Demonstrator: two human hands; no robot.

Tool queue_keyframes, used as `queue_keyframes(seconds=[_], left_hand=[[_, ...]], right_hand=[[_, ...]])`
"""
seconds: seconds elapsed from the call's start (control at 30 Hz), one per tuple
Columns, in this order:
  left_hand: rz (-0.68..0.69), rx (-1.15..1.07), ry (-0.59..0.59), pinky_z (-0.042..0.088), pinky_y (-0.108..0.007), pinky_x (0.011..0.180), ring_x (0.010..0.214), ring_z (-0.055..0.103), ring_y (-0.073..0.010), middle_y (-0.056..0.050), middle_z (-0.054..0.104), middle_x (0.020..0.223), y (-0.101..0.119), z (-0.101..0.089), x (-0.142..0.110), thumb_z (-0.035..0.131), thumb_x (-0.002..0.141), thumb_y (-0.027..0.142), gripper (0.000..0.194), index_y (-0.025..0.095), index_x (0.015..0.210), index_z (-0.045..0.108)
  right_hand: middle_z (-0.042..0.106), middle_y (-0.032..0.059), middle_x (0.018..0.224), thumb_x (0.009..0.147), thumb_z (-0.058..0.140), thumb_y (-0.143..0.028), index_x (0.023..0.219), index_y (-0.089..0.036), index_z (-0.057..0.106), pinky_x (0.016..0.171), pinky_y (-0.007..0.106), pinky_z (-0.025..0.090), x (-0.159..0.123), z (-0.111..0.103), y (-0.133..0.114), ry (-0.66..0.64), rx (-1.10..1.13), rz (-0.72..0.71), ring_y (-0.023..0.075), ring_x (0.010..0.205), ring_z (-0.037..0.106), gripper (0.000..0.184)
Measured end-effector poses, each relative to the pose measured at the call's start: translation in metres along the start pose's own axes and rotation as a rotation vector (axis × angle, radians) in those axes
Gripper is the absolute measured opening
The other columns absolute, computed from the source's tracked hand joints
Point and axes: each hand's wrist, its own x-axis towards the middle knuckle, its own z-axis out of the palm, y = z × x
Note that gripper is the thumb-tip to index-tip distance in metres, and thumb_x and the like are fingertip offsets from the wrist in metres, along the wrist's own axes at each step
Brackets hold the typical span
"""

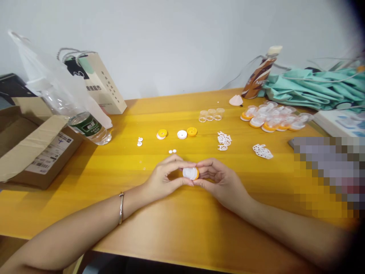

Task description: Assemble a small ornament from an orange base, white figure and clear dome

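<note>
Between the fingertips of both hands sits a small round translucent case [189, 173] with an orange rim. My left hand [162, 179] pinches its whitish side, thumb below and fingers above. My right hand [224, 182] grips the orange-rimmed side with curled fingers. Just beyond lie two tiny white discs [172, 151], a white round part [181, 134], a yellow round part [192, 131] and another yellow part [162, 133] resting on a white one. Small white pegged pieces [139, 142] are to the left. White openwork pieces [224, 140] lie to the right, near a second openwork pile [262, 151].
Clear cups [211, 115] stand farther back. Several similar orange-rimmed cases [273, 118] are grouped at right, by a coffee bottle [259, 74] and green cloth [313, 89]. At left are a cardboard box [42, 152], a water bottle [89, 127] and a paper bag [102, 85].
</note>
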Motion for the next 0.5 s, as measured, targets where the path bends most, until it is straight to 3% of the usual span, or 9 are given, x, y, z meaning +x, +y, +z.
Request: queue_keyframes(seconds=[0.5], left_hand=[[0.051,0.132,-0.083,0.047,-0.032,0.082,0.093,0.054,-0.0163,-0.009,0.056,0.099,-0.001,-0.003,-0.003,0.06,0.079,0.021,0.041,0.021,0.119,0.053]], right_hand=[[0.064,0.0,0.083,0.073,0.064,-0.033,0.089,-0.022,0.049,0.078,0.031,0.046,0.011,-0.007,-0.009,-0.164,0.092,0.184,0.0126,0.078,0.061,0.024]])
